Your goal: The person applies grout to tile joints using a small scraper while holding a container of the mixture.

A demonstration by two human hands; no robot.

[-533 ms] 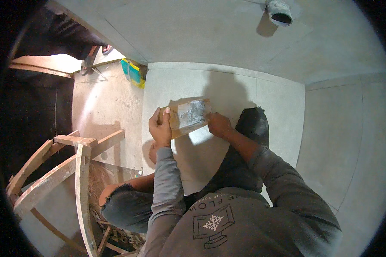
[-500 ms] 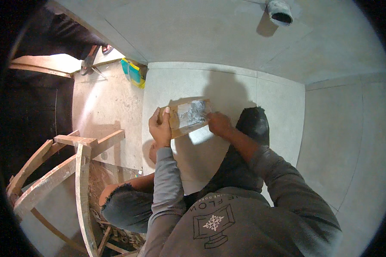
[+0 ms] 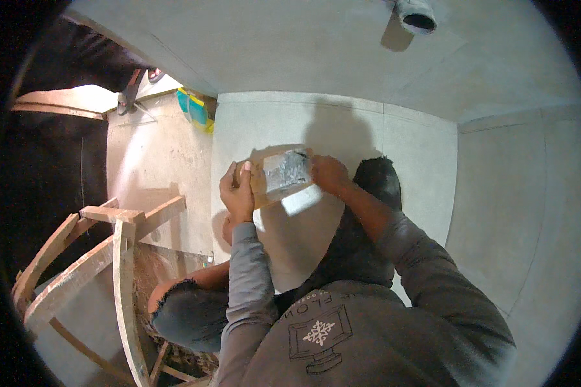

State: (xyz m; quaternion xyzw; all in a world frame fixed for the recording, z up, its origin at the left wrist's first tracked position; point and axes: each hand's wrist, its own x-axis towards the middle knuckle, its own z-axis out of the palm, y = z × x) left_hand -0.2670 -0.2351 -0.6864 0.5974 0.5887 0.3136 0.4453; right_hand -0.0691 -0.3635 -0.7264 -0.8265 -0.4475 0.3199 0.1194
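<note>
Left hand (image 3: 237,193) clamped on board (image 3: 284,173), left edge, right hand (image 3: 329,175) at opposite edge, grip unclear, bare floor (image 3: 271,119) beyond

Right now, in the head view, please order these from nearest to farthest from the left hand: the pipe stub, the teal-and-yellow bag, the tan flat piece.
1. Tan flat piece: held by the left hand, extending rightward.
2. Teal-and-yellow bag: above and left of the hand.
3. Pipe stub: farthest, at upper right.
</note>
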